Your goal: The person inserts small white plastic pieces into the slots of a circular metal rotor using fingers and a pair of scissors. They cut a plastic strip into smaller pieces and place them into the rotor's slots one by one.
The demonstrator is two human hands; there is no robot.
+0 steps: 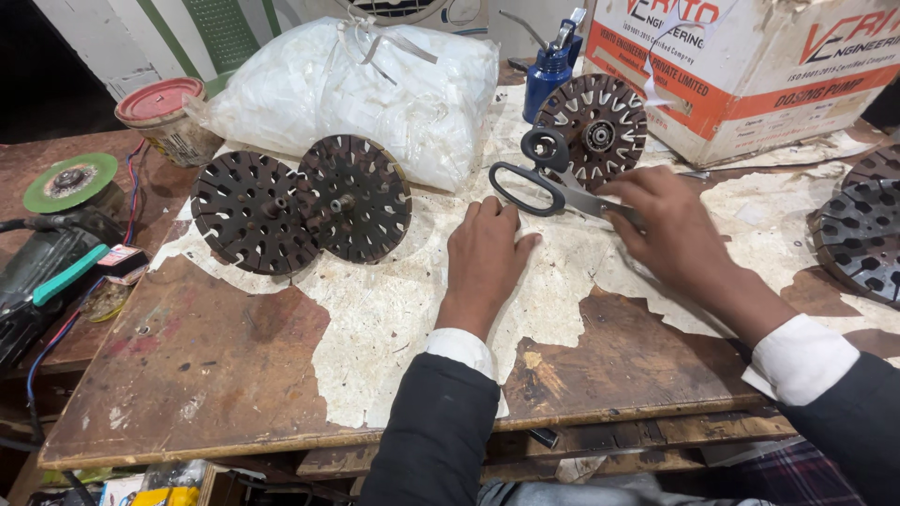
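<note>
My left hand [486,253] rests flat on the worn wooden table [216,365], fingers together, holding nothing. Just to its right, my right hand [667,228] lies over the blades of a pair of black-handled scissors [534,178], whose loops point up and left. Whether the fingers grip the blades is hard to tell. A dark slotted round metal rotor [597,125] leans behind the scissors. Two more slotted rotors [251,212] [354,197] stand side by side to the left of my hands.
A tied white plastic bag [356,84] sits at the back, a blue oil can [548,70] and a cardboard box [750,75] to its right. More rotors [861,230] lie at the right edge. A red-lidded jar [164,117] and an angle grinder [56,253] sit left.
</note>
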